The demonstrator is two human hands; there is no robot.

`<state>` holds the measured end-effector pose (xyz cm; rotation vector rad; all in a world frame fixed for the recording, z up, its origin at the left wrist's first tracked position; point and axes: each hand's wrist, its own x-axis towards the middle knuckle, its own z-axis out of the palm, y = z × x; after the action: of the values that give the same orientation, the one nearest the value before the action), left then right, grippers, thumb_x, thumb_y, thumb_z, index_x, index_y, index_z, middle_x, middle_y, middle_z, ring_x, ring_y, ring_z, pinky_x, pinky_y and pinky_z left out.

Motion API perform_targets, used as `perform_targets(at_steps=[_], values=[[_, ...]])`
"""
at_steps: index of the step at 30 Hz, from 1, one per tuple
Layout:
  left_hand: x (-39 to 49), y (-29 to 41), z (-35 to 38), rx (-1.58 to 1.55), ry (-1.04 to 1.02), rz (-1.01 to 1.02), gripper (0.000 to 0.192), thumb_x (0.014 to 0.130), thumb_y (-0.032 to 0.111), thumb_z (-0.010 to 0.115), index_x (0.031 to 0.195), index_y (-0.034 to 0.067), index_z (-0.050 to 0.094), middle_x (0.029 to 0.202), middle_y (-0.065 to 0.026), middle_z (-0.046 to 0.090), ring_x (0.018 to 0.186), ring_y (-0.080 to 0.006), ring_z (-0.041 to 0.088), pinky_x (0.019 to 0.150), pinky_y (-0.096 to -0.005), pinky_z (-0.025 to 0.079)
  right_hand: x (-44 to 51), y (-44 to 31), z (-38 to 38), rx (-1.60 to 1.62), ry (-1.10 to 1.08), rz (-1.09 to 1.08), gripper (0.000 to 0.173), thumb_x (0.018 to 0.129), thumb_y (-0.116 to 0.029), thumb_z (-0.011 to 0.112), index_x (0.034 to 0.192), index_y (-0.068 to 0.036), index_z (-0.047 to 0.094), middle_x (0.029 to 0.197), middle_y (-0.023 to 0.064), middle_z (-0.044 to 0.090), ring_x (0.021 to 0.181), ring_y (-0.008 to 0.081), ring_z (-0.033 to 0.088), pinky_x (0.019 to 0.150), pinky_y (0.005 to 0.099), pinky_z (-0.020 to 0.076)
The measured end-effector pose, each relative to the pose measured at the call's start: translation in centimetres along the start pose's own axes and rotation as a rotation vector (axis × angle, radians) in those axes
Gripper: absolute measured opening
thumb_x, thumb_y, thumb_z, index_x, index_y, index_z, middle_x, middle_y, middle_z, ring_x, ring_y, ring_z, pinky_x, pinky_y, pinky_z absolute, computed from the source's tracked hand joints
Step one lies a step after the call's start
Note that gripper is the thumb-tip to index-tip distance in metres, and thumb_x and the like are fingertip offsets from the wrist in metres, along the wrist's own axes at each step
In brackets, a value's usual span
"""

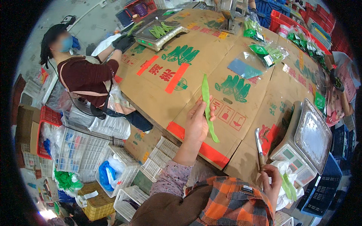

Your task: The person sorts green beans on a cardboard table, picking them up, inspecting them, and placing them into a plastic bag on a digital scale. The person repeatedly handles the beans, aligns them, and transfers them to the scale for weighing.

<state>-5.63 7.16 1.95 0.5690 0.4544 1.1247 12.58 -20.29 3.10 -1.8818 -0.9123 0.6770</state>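
My left hand point(198, 120) grips a long flat green bean pod point(207, 96) upright between thumb and fingers, over the cardboard-covered table. Lower right, my right hand point(272, 182) has its fingers around the wooden handle of a small knife point(258, 142), whose blade points away from me. Beside that hand, more flat green beans point(288, 186) lie on white plastic point(299, 195). A digital scale point(312, 135) with a worn metal pan stands just to the right of the knife.
Across the cardboard tabletop point(158, 84), a second scale point(159, 32) carries several beans. Bagged green vegetables point(268, 55) lie at the far right. A co-worker in dark gloves point(123, 42) stands at left; another person's gloved hand point(336, 82) is at right. Plastic crates point(82, 147) stand lower left.
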Motion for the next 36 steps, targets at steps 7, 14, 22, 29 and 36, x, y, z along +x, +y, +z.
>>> perform_targets(at_steps=[7, 14, 22, 29, 36], values=[[0.0, -0.3, -0.5, 0.002, 0.024, -0.027, 0.029, 0.099, 0.015, 0.047, 0.121, -0.002, 0.055, 0.087, -0.0082, 0.059, 0.069, -0.0126, 0.052, 0.059, -0.0259, 0.041, -3.5, 7.2, -9.3, -0.708, 0.439, 0.053, 0.021, 0.084, -0.001, 0.058, 0.104, 0.000, 0.061, 0.102, 0.0164, 0.061, 0.097, 0.0366, 0.058, 0.084, 0.0412, 0.0455], [0.4, -1.7, -1.2, 0.016, 0.007, -0.140, 0.034, 0.096, 0.021, 0.052, 0.123, 0.001, 0.052, 0.088, -0.0062, 0.060, 0.074, -0.0147, 0.053, 0.063, -0.0291, 0.042, -6.0, 11.6, -11.7, -0.821, 0.388, 0.070, 0.032, 0.080, -0.005, 0.064, 0.111, -0.002, 0.063, 0.102, 0.0183, 0.060, 0.099, 0.0368, 0.055, 0.087, 0.0429, 0.0437], [0.7, -0.6, -2.6, 0.063, -0.072, -0.217, 0.045, 0.099, 0.020, 0.045, 0.138, 0.001, 0.037, 0.095, -0.0064, 0.049, 0.079, -0.0144, 0.043, 0.065, -0.0272, 0.038, -5.6, 10.5, -13.1, -0.795, 0.329, 0.089, 0.024, 0.074, -0.010, 0.070, 0.095, -0.007, 0.058, 0.100, 0.0102, 0.061, 0.097, 0.0320, 0.057, 0.082, 0.0423, 0.0451], [0.7, -0.6, -3.6, 0.029, -0.154, -0.264, 0.043, 0.099, 0.019, 0.046, 0.137, 0.000, 0.039, 0.096, -0.0079, 0.050, 0.081, -0.0159, 0.043, 0.065, -0.0277, 0.038, -6.1, 9.5, -13.4, -0.699, 0.422, 0.016, 0.021, 0.077, -0.006, 0.066, 0.097, -0.007, 0.058, 0.095, 0.0090, 0.060, 0.098, 0.0299, 0.057, 0.081, 0.0409, 0.0445], [0.3, -1.1, -2.4, 0.059, -0.128, -0.281, 0.043, 0.098, 0.019, 0.046, 0.137, 0.000, 0.039, 0.095, -0.0073, 0.050, 0.081, -0.0156, 0.043, 0.066, -0.0274, 0.038, -7.0, 11.0, -12.1, -0.809, 0.445, 0.023, 0.043, 0.070, -0.009, 0.070, 0.110, -0.008, 0.054, 0.106, 0.0102, 0.056, 0.104, 0.0337, 0.052, 0.088, 0.0435, 0.0417]])
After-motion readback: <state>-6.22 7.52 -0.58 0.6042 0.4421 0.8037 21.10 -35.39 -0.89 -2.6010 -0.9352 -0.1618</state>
